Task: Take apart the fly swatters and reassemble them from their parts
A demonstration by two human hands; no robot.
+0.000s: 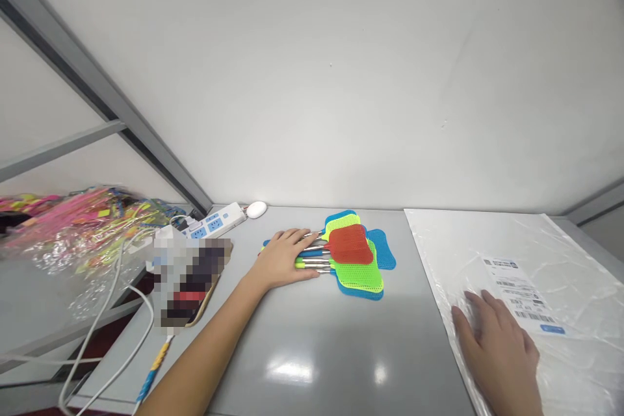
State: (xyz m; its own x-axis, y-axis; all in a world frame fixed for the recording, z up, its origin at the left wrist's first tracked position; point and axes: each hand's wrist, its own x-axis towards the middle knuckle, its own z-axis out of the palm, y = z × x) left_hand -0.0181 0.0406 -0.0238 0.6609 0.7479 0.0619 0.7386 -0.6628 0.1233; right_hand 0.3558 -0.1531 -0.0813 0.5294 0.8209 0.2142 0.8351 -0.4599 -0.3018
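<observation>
A bundle of fly swatters (351, 244) lies on the grey table, with mesh heads in red, green, yellow and blue fanned to the right. My left hand (283, 257) is over their metal handles, thumb on the near side and fingers across the far side, gripping the bundle. The handle ends are mostly hidden beneath that hand. At the right, a large white plastic mailing bag (439, 240) lies flat with a printed label (521, 296) on it. My right hand (502, 351) rests on the bag beside the label, thumb apart from the loosely bent fingers.
A white power strip (214, 221) and a white rounded object (256, 209) sit by the wall. A blurred-out phone-like item (195, 286) with a cable (155, 367) lies at the left. Plastic-wrapped colourful goods (97, 227) are beyond the metal frame (97, 78).
</observation>
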